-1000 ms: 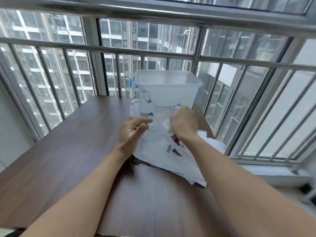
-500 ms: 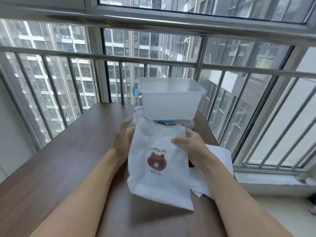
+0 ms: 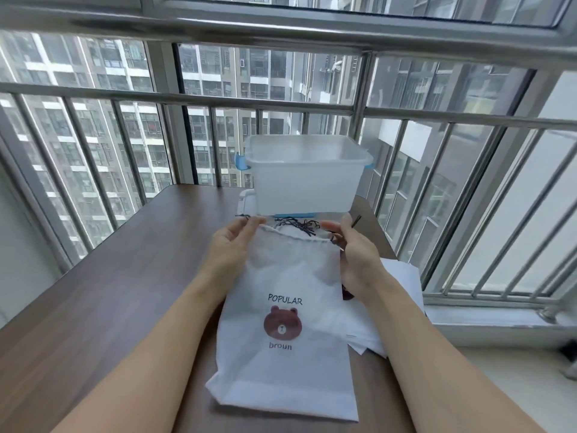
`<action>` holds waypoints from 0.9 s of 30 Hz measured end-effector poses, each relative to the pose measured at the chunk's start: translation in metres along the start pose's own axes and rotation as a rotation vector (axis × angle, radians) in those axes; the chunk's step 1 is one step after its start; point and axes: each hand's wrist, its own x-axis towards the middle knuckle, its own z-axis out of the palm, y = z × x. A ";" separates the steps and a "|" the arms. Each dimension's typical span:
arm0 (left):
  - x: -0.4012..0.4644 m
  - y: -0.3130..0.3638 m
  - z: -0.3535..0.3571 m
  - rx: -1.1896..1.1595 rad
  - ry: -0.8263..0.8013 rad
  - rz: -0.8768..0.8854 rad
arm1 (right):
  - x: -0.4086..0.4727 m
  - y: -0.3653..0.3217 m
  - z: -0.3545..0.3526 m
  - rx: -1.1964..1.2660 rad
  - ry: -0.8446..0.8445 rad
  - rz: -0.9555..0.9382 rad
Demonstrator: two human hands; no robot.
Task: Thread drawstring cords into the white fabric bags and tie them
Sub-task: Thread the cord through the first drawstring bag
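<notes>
A white fabric bag (image 3: 287, 348) printed with a brown bear and the words POPULAR and broun hangs in front of me above the table. My left hand (image 3: 229, 248) pinches its top left corner. My right hand (image 3: 356, 257) grips the top right edge. Dark drawstring cords (image 3: 299, 225) lie in a tangle just beyond the bag's mouth, under the front of the plastic box. More white bags (image 3: 396, 295) lie in a pile to the right, partly hidden by my right forearm.
A translucent plastic box (image 3: 304, 176) with blue clips stands on its lid (image 3: 246, 198) at the far end of the dark wooden table (image 3: 109, 292). Metal window railings (image 3: 468, 214) close in the far and right sides.
The bag was pulled from the pile and turned print-side toward me. It has since dropped lower, and both hands have moved up to its top corners.
</notes>
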 end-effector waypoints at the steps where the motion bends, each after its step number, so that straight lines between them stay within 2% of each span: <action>1: 0.000 0.002 -0.001 -0.071 0.041 -0.058 | 0.000 0.001 0.000 0.014 0.002 0.025; 3: 0.007 0.004 -0.008 -0.224 0.064 -0.163 | -0.001 -0.001 0.001 0.104 -0.025 0.067; 7: 0.015 0.004 -0.023 -0.788 0.134 -0.297 | 0.000 -0.004 -0.005 0.382 0.007 0.127; 10: 0.018 0.003 -0.029 -1.002 0.190 -0.313 | 0.002 -0.009 -0.009 0.624 0.045 0.161; 12: 0.021 0.003 -0.033 -1.070 0.213 -0.314 | 0.003 -0.010 -0.009 0.684 0.050 0.184; 16: 0.025 0.009 -0.045 -0.952 0.283 -0.295 | 0.006 -0.016 -0.022 0.578 0.083 0.194; 20: 0.034 0.014 -0.074 -0.811 0.498 -0.242 | 0.007 -0.036 -0.041 0.339 0.241 0.048; 22: 0.031 0.018 -0.071 -0.746 0.559 -0.170 | 0.002 -0.038 -0.038 0.222 0.259 -0.018; 24: 0.023 0.024 -0.057 -0.576 0.511 -0.055 | -0.005 -0.035 -0.029 0.168 0.205 -0.058; 27: 0.003 0.031 -0.029 -0.370 0.255 0.031 | -0.013 -0.027 -0.015 0.084 0.017 -0.067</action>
